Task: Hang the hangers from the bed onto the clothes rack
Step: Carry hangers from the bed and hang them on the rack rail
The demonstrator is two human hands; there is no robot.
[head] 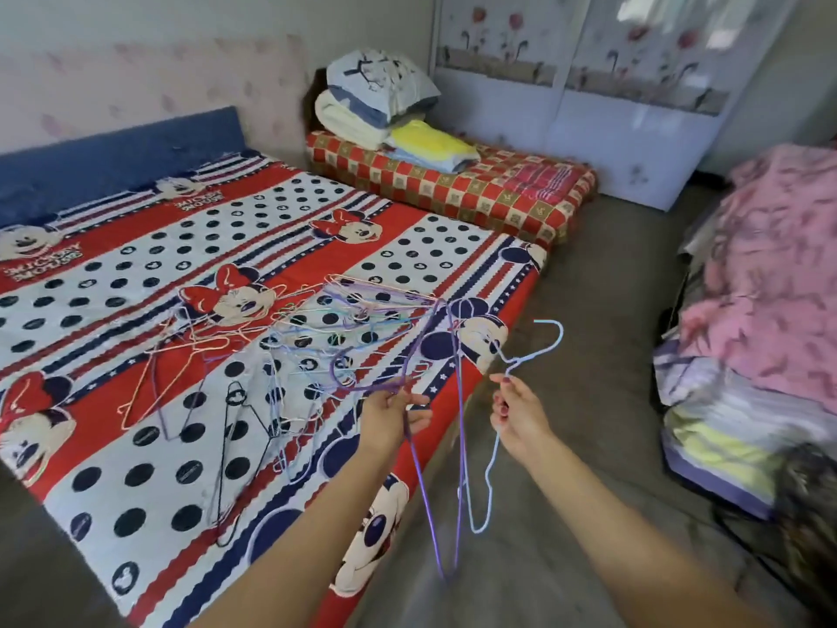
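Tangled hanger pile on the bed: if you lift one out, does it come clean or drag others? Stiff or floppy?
Probably drags others: the hanger pile is thin wire frames, overlapping with hooks crossed. Likely light and fairly stiff: the purple hanger in the left hand and the light blue hanger in the right hand hang in shape from a fingertip pinch.

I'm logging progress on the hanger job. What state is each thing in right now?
Purple hanger: lifted, held by left hand.
Light blue hanger: lifted, pinched by right hand.
Hanger pile: tangled, lying on bed.
Folded bedding: stacked on mattress.
Wardrobe: doors closed.
Clothes rack: not in view.
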